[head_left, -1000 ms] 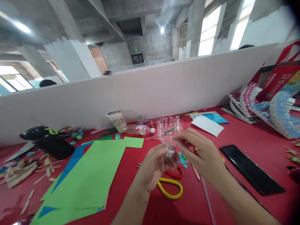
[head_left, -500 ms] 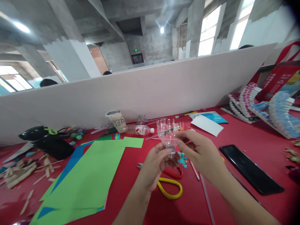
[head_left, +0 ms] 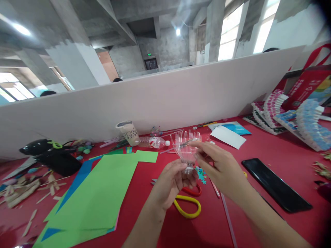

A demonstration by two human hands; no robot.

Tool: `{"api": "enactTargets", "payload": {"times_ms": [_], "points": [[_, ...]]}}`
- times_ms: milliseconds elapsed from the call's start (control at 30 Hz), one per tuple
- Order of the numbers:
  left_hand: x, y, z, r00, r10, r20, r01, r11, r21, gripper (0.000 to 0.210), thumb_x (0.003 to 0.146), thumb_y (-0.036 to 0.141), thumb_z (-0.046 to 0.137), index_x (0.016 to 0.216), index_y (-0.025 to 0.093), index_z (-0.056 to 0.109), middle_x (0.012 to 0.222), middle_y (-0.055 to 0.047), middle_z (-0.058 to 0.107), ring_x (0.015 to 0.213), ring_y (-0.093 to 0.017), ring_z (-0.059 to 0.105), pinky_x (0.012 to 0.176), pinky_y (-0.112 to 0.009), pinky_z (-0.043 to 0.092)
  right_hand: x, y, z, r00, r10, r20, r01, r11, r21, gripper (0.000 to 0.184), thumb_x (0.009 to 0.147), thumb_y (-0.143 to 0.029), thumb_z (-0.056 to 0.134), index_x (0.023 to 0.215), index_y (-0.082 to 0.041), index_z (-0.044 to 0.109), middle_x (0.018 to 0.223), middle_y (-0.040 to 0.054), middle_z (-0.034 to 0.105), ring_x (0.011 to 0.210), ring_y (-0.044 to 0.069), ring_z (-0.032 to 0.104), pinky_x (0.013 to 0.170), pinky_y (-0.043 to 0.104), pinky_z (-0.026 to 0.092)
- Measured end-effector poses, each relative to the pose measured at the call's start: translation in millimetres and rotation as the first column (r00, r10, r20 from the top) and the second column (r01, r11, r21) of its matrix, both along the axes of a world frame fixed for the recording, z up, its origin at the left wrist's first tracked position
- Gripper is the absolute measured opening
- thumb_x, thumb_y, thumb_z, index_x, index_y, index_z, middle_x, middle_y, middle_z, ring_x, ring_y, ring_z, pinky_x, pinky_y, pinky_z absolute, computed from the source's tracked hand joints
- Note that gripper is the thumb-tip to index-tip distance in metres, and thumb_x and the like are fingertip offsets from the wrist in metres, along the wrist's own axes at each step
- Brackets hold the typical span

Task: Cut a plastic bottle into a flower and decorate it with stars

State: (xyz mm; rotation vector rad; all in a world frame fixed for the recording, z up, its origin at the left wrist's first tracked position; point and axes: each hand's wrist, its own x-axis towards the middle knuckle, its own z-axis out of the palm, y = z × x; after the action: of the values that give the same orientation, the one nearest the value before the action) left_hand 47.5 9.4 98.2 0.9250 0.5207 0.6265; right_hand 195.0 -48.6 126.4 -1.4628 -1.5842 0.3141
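Note:
My left hand (head_left: 176, 177) pinches the neck of a clear plastic bottle top (head_left: 188, 156), its wall cut into several upright strips that splay outward. From the right, my right hand (head_left: 216, 163) grips the strips' near side, fingertips bent across them and thumb lower against the plastic. Some fingertips are hidden behind the clear piece. Below my left hand lie scissors (head_left: 188, 216) with a yellow and a red handle loop, partly covered by the hand. Small blue-green stars (head_left: 201, 175) lie on the red table just beyond my hands.
Green paper sheets (head_left: 98, 193) spread to the left, near a black bottle (head_left: 58, 162). Behind my hands lie a clear bottle (head_left: 152, 142) and a tilted paper cup (head_left: 128, 132). A black phone (head_left: 276, 185) lies right. A white partition (head_left: 160, 100) closes off the table's far side.
My right hand's fingers have moved slightly left, further across the cut strips. My left hand keeps its hold on the bottle neck.

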Motion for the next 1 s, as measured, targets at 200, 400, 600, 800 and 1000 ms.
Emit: {"api": "enactTargets", "payload": {"times_ms": [200,400,600,800,1000], "points": [[0.2,1.3,-0.9,1.0,-0.01,-0.012,0.01,1.0,-0.003,0.012,0.079,0.022,0.056,0.08,0.012,0.063,0.068,-0.007,0.066,0.056,-0.013,0.059,0.053,-0.023,0.043,1.9,-0.4,2.6,0.997,-0.054,-0.054,0.05,0.996,-0.075,0.028,0.087,-0.02,0.047,0.114,-0.023,0.056,0.072,-0.0016,0.061,0.056,0.014,0.055,0.053,0.026,0.043],[0.6,1.7,-2.0,1.0,0.001,0.006,-0.001,1.0,-0.005,0.013,0.079,0.021,0.055,0.078,0.011,0.063,0.069,-0.007,0.066,0.057,-0.013,0.059,0.054,-0.023,0.045,2.7,-1.8,6.3,0.993,-0.079,-0.088,0.073,0.994,-0.076,0.016,0.087,-0.023,0.049,0.1,-0.021,0.06,0.067,-0.0033,0.06,0.048,0.011,0.051,0.047,0.023,0.04],[1.4,1.0,-2.5,1.0,-0.026,0.001,0.026,1.0,0.012,0.013,0.081,0.02,0.052,0.079,0.011,0.062,0.068,-0.007,0.065,0.056,-0.013,0.058,0.054,-0.023,0.045,2.9,-2.7,4.2,0.992,-0.005,-0.125,0.001,0.999,-0.037,0.017,0.087,-0.019,0.051,0.1,-0.024,0.061,0.065,-0.0045,0.054,0.054,0.012,0.049,0.05,0.023,0.04],[-0.7,1.2,-1.2,1.0,-0.01,-0.002,0.01,1.0,-0.011,0.019,0.082,0.027,0.054,0.084,0.011,0.065,0.072,-0.007,0.066,0.058,-0.012,0.058,0.055,-0.022,0.045,-2.3,-2.9,4.5,0.989,0.027,-0.147,-0.022,0.999,0.035,0.012,0.086,-0.018,0.052,0.09,-0.023,0.062,0.064,-0.0043,0.051,0.055,0.012,0.048,0.05,0.023,0.04],[0.9,-0.2,-1.2,1.0,0.006,0.024,-0.006,1.0,-0.003,0.015,0.083,0.021,0.052,0.08,0.012,0.063,0.067,-0.005,0.064,0.056,-0.012,0.059,0.053,-0.022,0.045,-3.7,1.4,0.4,0.999,0.024,-0.048,-0.022,0.999,0.037,0.009,0.084,-0.016,0.055,0.077,-0.022,0.056,0.065,-0.004,0.053,0.059,0.013,0.051,0.055,0.024,0.04]]}}
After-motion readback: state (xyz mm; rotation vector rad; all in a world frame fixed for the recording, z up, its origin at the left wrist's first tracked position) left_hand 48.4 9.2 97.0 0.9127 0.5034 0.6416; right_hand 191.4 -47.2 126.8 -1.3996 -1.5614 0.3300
